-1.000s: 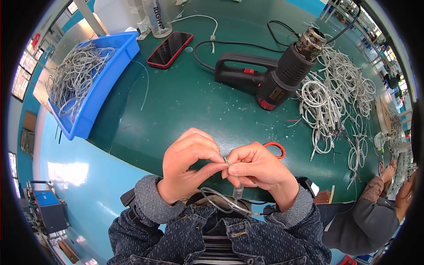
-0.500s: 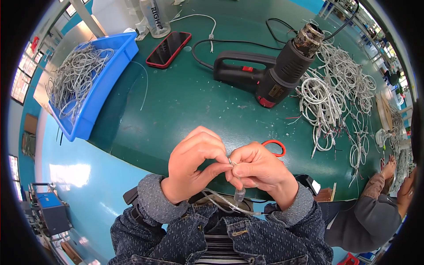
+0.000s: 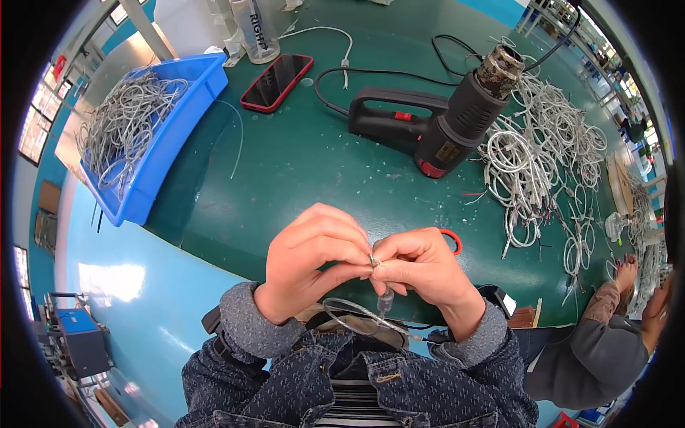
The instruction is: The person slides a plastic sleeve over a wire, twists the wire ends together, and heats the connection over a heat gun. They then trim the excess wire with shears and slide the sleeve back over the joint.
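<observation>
My left hand (image 3: 314,260) and my right hand (image 3: 424,267) meet above the near edge of the green table. Both pinch the end of a clear-sheathed cable (image 3: 357,308), thumbs against forefingers. Just beneath my right fingers dangles a grey see-through cylinder piece (image 3: 385,301) on this cable. The rest of the cable loops down in front of my jacket. My fingertips cover most of the pinched end, so its fine detail is hidden. Beyond my right hand pokes out a red ring-shaped handle (image 3: 454,241), its other parts out of sight.
A black heat gun (image 3: 442,118) lies on the green table (image 3: 285,167), its cord trailing back. To its right sprawls a heap of cables (image 3: 549,143). At left are a blue bin (image 3: 175,139) of cables and a red-cased phone (image 3: 277,83). Another person (image 3: 603,349) works at right.
Both hands stay pinched together at the cable end, with small finger shifts. The cable loop below has swung a little. The whole view has shifted slightly.
</observation>
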Motion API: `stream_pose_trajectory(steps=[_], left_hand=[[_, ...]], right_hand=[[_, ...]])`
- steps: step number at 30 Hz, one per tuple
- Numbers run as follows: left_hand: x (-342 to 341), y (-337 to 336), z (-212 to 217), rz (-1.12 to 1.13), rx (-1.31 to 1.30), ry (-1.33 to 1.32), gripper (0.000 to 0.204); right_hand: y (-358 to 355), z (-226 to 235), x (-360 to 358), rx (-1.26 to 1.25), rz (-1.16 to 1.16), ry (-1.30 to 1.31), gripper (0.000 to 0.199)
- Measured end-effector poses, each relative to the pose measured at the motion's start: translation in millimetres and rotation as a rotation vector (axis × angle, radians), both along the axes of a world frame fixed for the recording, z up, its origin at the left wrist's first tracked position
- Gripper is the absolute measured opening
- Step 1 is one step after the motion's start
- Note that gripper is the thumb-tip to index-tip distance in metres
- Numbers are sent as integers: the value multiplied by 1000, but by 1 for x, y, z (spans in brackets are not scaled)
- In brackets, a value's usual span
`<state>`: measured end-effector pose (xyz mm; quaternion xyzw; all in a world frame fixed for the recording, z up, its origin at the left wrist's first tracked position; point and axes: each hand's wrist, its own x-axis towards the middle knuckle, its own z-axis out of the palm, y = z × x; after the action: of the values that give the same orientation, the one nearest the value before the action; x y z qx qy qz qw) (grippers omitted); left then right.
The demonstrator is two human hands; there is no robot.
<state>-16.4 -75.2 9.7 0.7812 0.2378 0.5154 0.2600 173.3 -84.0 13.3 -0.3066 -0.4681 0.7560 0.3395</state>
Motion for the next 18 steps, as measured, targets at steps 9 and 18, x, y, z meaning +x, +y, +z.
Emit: stream_pose_trajectory(steps=[9,18], left_hand=[[0,-3,5,80,-38,38,18],[2,-6,11,160,18,123,19]], right_hand=[[2,3,1,-7,2,-24,9],[1,-2,3,9,-7,-32,12]])
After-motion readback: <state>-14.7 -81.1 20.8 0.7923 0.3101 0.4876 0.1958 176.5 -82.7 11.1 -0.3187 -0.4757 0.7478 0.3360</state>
